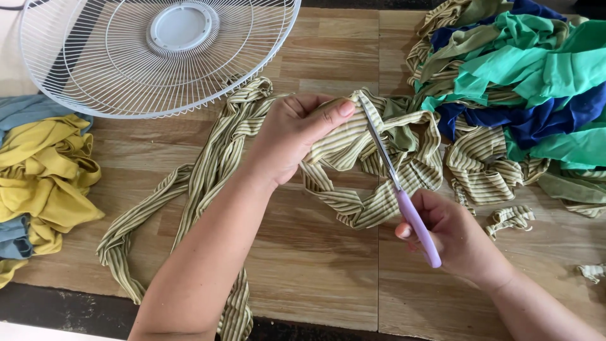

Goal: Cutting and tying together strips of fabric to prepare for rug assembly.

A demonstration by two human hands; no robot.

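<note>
My left hand [293,136] is clenched on a striped cloth strip [208,177], olive and cream, pinching a folded bit of it between thumb and fingers near the middle of the wooden table [303,252]. Thumb lies flat on top, pointing right. The strip trails down and left from my grip, runs in a long loop across the boards and hangs over the near edge by my left forearm. More of it bunches to the right of my hand in loose curls.

My right hand [451,237] is grasping scissors [394,180] with lilac handles, fingers wrapped round the handles low and right of the cloth. The blades point up and left, the tips sit right at the fold I am holding, just beside my left thumb. Blades look nearly together; cannot tell if cloth is between them.

Rest: a white wire fan guard [158,57] lies flat at the top left, its rim just above the strip. A yellow cloth heap [44,170] with some grey-blue cloth sits at the left edge. A pile of green, blue and striped cloth [530,82] fills the top right. Small striped scraps [511,218] lie near my right wrist, one more at the far right edge.
</note>
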